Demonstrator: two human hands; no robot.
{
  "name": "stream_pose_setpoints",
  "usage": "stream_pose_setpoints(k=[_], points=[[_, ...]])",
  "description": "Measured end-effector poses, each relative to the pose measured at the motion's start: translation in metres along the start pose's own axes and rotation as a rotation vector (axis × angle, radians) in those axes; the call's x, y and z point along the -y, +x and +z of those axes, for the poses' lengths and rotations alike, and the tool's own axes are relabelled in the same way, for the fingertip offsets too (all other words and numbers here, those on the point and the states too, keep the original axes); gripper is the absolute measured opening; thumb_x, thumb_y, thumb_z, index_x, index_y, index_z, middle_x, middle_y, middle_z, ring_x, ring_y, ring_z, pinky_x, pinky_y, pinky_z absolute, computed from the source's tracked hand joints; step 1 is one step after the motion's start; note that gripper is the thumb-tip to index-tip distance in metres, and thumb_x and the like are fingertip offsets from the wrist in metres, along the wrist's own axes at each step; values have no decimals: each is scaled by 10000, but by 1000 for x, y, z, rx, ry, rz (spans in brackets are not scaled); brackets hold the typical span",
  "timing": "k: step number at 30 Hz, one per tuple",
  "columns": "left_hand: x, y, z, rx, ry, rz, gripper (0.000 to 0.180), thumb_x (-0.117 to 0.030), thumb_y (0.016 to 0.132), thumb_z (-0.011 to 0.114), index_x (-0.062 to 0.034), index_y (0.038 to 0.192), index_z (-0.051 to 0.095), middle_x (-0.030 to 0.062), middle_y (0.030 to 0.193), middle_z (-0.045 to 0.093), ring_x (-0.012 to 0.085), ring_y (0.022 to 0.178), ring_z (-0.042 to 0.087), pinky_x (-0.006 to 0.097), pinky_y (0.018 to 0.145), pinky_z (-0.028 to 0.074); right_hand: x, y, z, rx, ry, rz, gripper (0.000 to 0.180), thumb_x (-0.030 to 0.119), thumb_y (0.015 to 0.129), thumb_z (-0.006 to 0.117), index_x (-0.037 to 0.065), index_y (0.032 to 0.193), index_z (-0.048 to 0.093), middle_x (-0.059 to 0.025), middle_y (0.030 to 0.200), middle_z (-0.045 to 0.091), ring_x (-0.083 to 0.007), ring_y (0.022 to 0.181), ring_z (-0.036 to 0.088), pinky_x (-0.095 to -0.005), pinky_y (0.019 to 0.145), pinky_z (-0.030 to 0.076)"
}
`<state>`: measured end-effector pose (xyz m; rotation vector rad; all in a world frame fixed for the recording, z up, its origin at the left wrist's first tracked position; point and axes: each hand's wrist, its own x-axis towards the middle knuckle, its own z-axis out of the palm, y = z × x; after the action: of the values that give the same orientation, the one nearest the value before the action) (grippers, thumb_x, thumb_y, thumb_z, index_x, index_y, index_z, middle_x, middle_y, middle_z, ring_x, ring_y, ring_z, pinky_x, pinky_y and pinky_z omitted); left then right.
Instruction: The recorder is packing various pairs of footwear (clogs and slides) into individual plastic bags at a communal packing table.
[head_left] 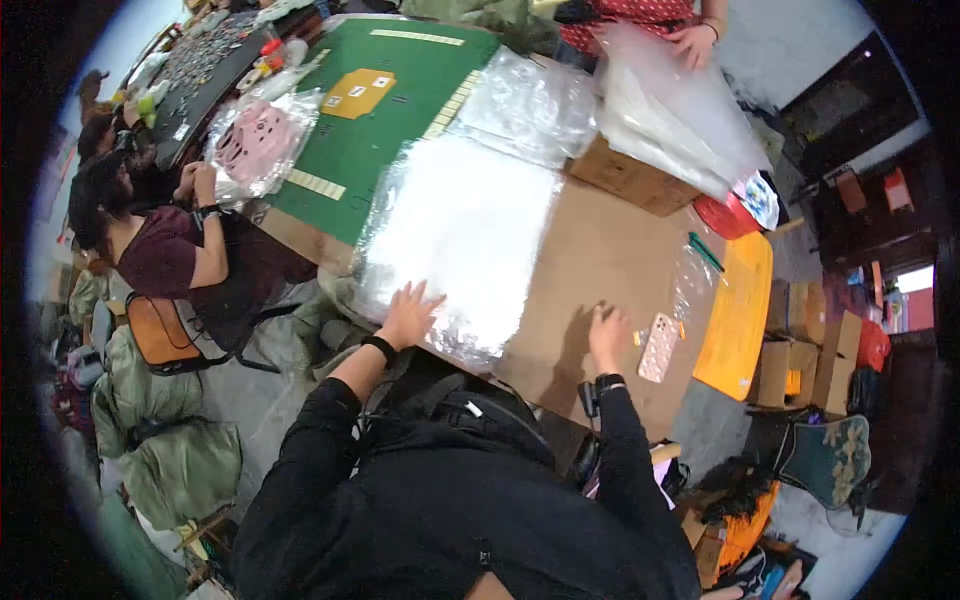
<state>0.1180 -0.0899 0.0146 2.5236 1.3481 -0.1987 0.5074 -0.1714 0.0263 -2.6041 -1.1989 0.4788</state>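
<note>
A broad, flat pile of clear plastic film (470, 345) lies to the left of the cardboard box (635, 178) and nearer the person than it. Its middle is a bright, almost blank white rectangle with slightly uneven edges; the light washes out detail there, so I cannot tell whether a white sheet shows through or the film itself glares. Around this the margin is transparent, glossy and crinkled, with the most wrinkles and glints along the side facing the person.

The left hand (408, 318) rests palm down on the pile, left of the box and on its near side, fingers spread wide and gripping nothing that shows. The right hand (607, 335) is over the brown tabletop (590, 255), on the box's near side, its fingers bent and partly drawn together; whether the tips pinch anything I cannot tell. A phone (657, 347) in a pale pink patterned case lies just beside it, also on the box's near side. On top of the box is hazy, translucent sheeting (665, 120), with a co-worker's hand (692, 45) at it.
</note>
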Motion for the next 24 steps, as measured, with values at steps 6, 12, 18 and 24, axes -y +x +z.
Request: stream_pose_setpoints(k=[6, 12, 18, 24], points=[[35, 31, -31, -239, 1, -172, 610, -347, 816, 565, -139, 1344, 341, 203, 1385, 279, 391, 1281, 242, 561, 1020, 193, 76, -9, 103, 153, 364, 2, 759, 526, 845, 459, 3, 1359, 263, -227, 1412, 230, -375, 1305, 212, -495, 1042, 200], [120, 53, -31, -141, -337, -693, 779, -513, 818, 518, -94, 1396, 206, 229, 1420, 183, 399, 1310, 152, 565, 1035, 131, 150, -28, 132, 219, 333, 37, 870, 557, 805, 516, -38, 1362, 210, -259, 1405, 226, -381, 1297, 239, -434, 1056, 203], [148, 56, -18, -139, -456, -480, 654, -439, 810, 560, -181, 1358, 314, 234, 1265, 371, 410, 1165, 340, 538, 946, 267, 171, -38, 128, 93, 1073, 250, 726, 250, 745, 694, -88, 1272, 327, -250, 1269, 411, -317, 1165, 430, -378, 951, 371], [133, 69, -29, -318, -618, -186, 688, -265, 760, 658, -95, 1337, 322, 216, 1201, 451, 378, 1101, 435, 485, 911, 335, 174, -34, 104, 547, 1152, 252, 432, 185, 823, 634, -68, 1138, 481, -146, 1020, 593, -213, 888, 595, -345, 761, 493]])
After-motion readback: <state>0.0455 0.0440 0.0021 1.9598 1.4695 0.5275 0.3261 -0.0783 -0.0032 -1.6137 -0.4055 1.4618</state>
